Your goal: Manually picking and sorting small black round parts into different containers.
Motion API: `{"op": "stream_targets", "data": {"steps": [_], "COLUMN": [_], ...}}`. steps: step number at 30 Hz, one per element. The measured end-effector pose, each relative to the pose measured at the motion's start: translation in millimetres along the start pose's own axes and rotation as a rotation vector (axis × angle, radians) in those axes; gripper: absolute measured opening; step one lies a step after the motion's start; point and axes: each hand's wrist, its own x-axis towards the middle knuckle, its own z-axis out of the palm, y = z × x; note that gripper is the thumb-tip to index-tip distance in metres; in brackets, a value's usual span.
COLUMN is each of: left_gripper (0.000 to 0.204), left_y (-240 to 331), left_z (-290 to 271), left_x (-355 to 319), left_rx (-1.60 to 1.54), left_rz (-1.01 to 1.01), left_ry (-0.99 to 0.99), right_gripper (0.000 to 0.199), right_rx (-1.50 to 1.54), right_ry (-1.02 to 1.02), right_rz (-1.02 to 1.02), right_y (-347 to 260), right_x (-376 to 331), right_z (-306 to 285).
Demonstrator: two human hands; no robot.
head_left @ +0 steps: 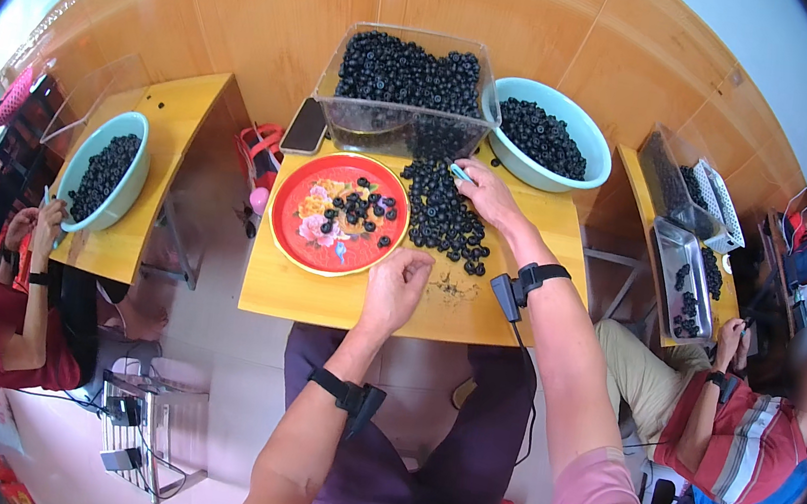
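Note:
My right hand [491,194] is closed on a thin light-blue tool [460,172], whose kind I cannot make out. It is over the upper part of a loose pile of small round black parts [443,215] on the yellow table [336,310]. My left hand [397,290] is nearer to me, by the right rim of a red tray [282,237]. Its fingers are curled together, and anything between them is hidden. The tray has a flower pattern and a scatter of black parts [360,208] on its right half.
Behind the pile stands a clear plastic bin [369,119] full of black parts. A pale-blue basin [589,174] of them is to its right, a phone [306,126] to its left. People work at side tables: a person [21,331] at left, another [734,434] at right.

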Motion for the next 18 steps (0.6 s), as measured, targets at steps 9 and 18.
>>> {"op": "stream_targets", "data": {"steps": [9, 18], "left_gripper": [0.011, 0.017], "left_y": [-1, 3], "left_z": [1, 0], "left_x": [4, 2], "left_rx": [-0.034, 0.032], "left_rz": [0.005, 0.051], "left_ry": [0.003, -0.090], "right_gripper": [0.035, 0.036], "right_rx": [0.221, 0.587], "right_ry": [0.057, 0.252], "right_rz": [0.124, 0.360], "right_y": [7, -33], "right_x": [-55, -103], "right_z": [9, 35]}}
